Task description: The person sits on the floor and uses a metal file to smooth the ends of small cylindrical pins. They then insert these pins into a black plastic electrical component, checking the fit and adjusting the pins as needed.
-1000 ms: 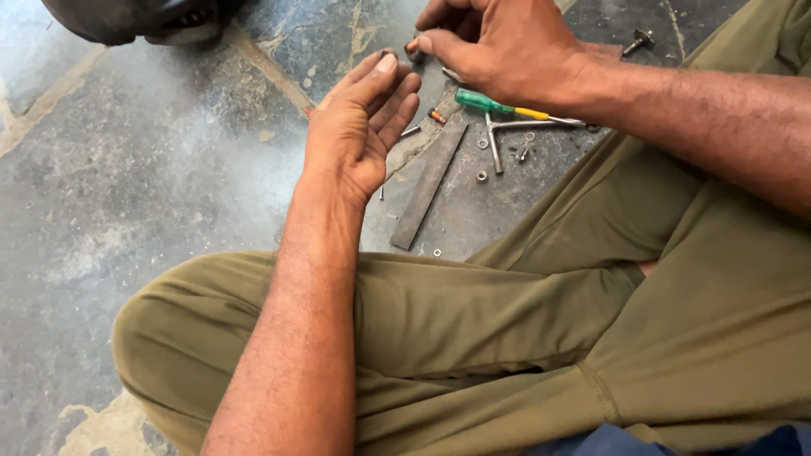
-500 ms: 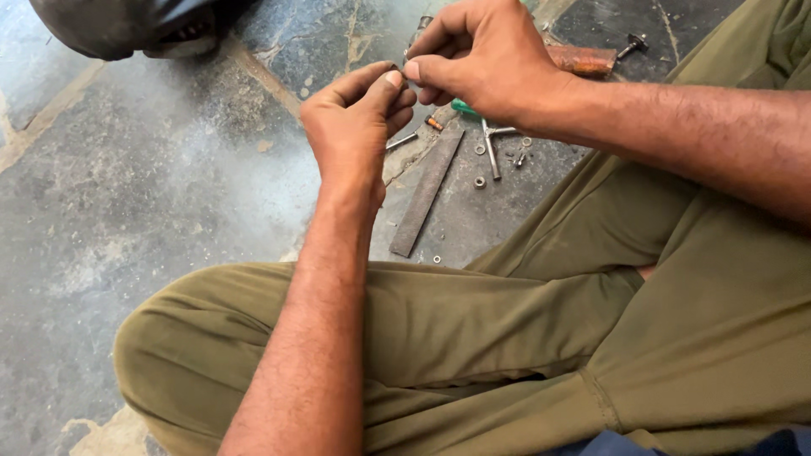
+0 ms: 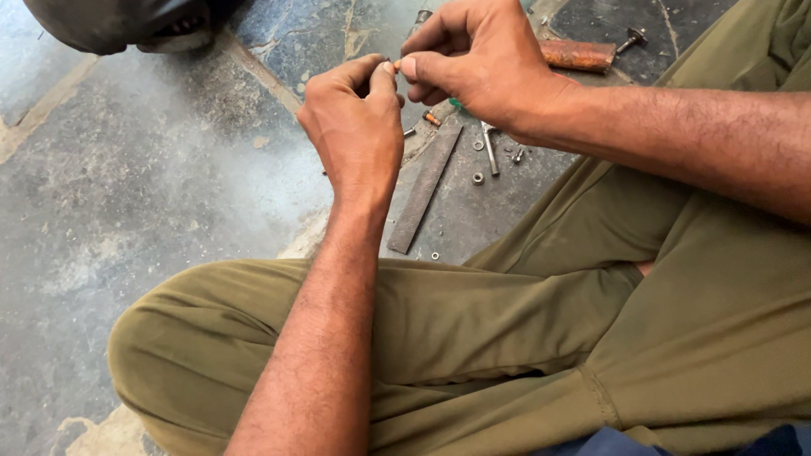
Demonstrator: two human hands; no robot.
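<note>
Pinched together, the fingertips of both hands met above the floor, closing on something too small to make out. Thumb and forefinger of the left hand were pressed shut at the tip, the other fingers curled in, the back of the hand facing up and the forearm rising from the lower edge over a bent knee in olive trousers. Opposite it, the right hand reached in from the right, thumb and forefinger nipped against the left fingertips, wrist bent. Below the hands lay a flat file, and just beside it a small tool and a nut. Farther off was a rusty cylinder, and a dark shoe at top left.
</note>
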